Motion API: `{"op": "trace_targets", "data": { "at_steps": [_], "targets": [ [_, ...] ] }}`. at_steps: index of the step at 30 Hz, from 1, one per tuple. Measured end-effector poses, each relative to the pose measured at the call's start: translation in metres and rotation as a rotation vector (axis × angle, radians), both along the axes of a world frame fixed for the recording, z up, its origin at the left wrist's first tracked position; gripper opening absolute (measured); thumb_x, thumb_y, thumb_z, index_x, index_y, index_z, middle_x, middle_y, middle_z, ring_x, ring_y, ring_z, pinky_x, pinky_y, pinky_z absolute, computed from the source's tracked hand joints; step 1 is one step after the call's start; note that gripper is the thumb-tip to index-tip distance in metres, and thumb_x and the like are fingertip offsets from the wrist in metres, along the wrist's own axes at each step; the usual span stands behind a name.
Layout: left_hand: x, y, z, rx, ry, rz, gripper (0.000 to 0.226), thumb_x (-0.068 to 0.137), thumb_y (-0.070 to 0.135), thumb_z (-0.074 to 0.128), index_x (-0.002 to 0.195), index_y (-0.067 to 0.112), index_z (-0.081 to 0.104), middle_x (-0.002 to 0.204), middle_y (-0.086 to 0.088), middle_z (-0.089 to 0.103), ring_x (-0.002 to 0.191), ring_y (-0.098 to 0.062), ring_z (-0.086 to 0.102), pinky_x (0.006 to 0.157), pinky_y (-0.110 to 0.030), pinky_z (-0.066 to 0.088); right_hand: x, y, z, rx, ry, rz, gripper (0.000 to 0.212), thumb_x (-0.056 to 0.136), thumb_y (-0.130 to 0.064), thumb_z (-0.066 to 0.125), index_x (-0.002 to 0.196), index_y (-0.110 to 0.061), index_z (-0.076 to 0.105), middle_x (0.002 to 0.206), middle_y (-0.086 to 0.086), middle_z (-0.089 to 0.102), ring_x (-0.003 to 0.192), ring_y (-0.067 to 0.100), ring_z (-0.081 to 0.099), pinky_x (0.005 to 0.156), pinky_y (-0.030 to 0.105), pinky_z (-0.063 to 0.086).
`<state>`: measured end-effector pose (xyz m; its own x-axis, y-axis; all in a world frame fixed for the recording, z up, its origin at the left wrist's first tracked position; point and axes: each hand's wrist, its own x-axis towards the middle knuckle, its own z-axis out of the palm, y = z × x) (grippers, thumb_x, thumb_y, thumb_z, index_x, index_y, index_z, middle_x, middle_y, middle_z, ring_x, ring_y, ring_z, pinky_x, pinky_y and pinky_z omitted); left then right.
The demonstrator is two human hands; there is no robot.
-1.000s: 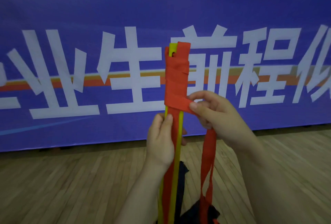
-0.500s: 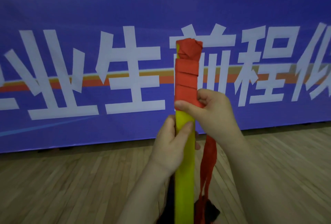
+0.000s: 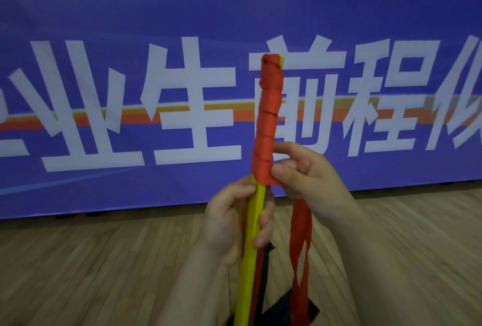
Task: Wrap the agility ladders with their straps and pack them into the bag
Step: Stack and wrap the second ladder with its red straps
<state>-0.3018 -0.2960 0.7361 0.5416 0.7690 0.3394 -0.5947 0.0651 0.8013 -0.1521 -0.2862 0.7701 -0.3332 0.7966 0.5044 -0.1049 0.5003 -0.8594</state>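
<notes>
Strap (image 3: 267,127), which you pinch: red woven cloth, matt and soft. The wound turns lie flat with slightly creased edges, and the loose tail hangs limp and twisted.
Ladder (image 3: 254,221), in your grip: yellow rungs that look like hard plastic, smooth, with a dull sheen along the edge.
Bag (image 3: 281,310): black cloth, matt; too dark for you to read the weave.
Floor (image 3: 91,273): wood strips, smooth, low sheen as if lacquered.
Banner (image 3: 104,12): blue printed sheet, smooth, mostly matt; you cannot tell cloth from vinyl.
</notes>
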Motion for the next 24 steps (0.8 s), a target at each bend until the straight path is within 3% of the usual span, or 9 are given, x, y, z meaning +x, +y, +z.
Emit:
{"op": "trace_targets", "data": {
  "at_steps": [3, 7, 9, 11, 14, 17, 20, 22, 24],
  "targets": [
    [0.001, 0.000, 0.000, -0.003, -0.035, -0.297, 0.032, 0.082, 0.036, 0.054, 0.090, 0.006, 0.061, 0.059, -0.004, 0.057, 0.038, -0.012, 0.055, 0.043, -0.018, 0.037, -0.003, -0.004, 0.007, 0.001, 0.026, 0.203, 0.037, 0.069, -0.033, 0.078, 0.100, -0.015, 0.068, 0.058, -0.004, 0.065, 0.046, 0.003, 0.058, 0.049, 0.011, 0.045],
    [0.005, -0.003, 0.007, 0.034, 0.309, 0.265, 0.050, 0.085, 0.048, 0.040, 0.094, 0.005, 0.064, 0.073, -0.011, 0.064, 0.057, -0.024, 0.063, 0.055, -0.031, 0.050, -0.008, -0.003, 0.012, 0.139, -0.024, -0.439, 0.024, 0.070, -0.033, 0.078, 0.080, -0.013, 0.069, 0.056, -0.001, 0.065, 0.047, 0.013, 0.060, 0.045, 0.024, 0.050],
    [0.011, -0.005, 0.003, 0.171, 0.514, 0.569, 0.032, 0.094, 0.039, 0.047, 0.101, 0.010, 0.058, 0.077, -0.002, 0.067, 0.065, -0.020, 0.067, 0.061, -0.034, 0.054, -0.014, 0.000, 0.009, 0.248, -0.140, -0.707, 0.026, 0.072, -0.038, 0.077, 0.078, -0.015, 0.067, 0.065, -0.001, 0.068, 0.057, 0.014, 0.063, 0.054, 0.030, 0.054],
    [0.018, -0.006, -0.005, 0.307, 0.580, 0.827, 0.008, 0.095, 0.026, 0.052, 0.094, 0.018, 0.054, 0.075, 0.001, 0.064, 0.063, -0.017, 0.066, 0.061, -0.036, 0.054, -0.018, 0.000, 0.006, 0.256, -0.152, -0.671, 0.026, 0.076, -0.038, 0.074, 0.080, -0.014, 0.065, 0.064, -0.006, 0.066, 0.056, 0.010, 0.061, 0.055, 0.026, 0.053],
    [0.016, -0.002, -0.009, 0.280, 0.442, 0.946, 0.010, 0.093, 0.014, 0.052, 0.084, 0.017, 0.053, 0.064, 0.001, 0.058, 0.054, -0.019, 0.058, 0.049, -0.029, 0.050, -0.012, -0.001, 0.001, 0.155, -0.059, -0.406, 0.010, 0.085, -0.029, 0.067, 0.087, -0.019, 0.064, 0.052, -0.007, 0.046, 0.046, 0.004, 0.040, 0.048, 0.018, 0.037],
    [0.006, -0.002, 0.002, 0.110, 0.283, 0.752, 0.013, 0.093, 0.007, 0.046, 0.085, 0.011, 0.055, 0.057, -0.007, 0.057, 0.046, -0.019, 0.052, 0.044, -0.027, 0.044, -0.003, 0.000, -0.008, 0.037, 0.027, -0.182, 0.022, 0.082, -0.026, 0.066, 0.104, -0.026, 0.061, 0.055, 0.004, 0.038, 0.046, 0.008, 0.033, 0.046, 0.019, 0.030],
    [0.003, -0.005, 0.003, 0.020, 0.111, 0.337, 0.017, 0.082, 0.015, 0.049, 0.087, 0.012, 0.065, 0.051, -0.009, 0.051, 0.036, -0.019, 0.045, 0.038, -0.020, 0.039, 0.001, 0.004, -0.008, -0.041, 0.048, -0.051, 0.044, 0.067, -0.039, 0.080, 0.108, -0.035, 0.063, 0.055, 0.001, 0.043, 0.044, 0.008, 0.035, 0.045, 0.018, 0.031],
    [0.000, -0.003, -0.001, 0.043, 0.056, 0.030, 0.021, 0.071, 0.027, 0.058, 0.083, 0.014, 0.069, 0.051, -0.006, 0.051, 0.033, -0.016, 0.045, 0.037, -0.018, 0.039, 0.002, 0.004, -0.004, -0.103, -0.013, 0.107, 0.060, 0.055, -0.055, 0.082, 0.109, -0.030, 0.068, 0.062, 0.007, 0.055, 0.048, 0.009, 0.048, 0.049, 0.017, 0.038],
    [-0.003, -0.003, 0.000, 0.081, 0.083, -0.129, 0.027, 0.071, 0.036, 0.058, 0.078, 0.011, 0.064, 0.055, -0.007, 0.055, 0.035, -0.016, 0.049, 0.040, -0.018, 0.040, 0.001, 0.001, 0.002, -0.103, -0.017, 0.203, 0.049, 0.060, -0.050, 0.081, 0.097, -0.018, 0.073, 0.068, 0.003, 0.069, 0.052, 0.010, 0.061, 0.052, 0.016, 0.047]
  ]
}}
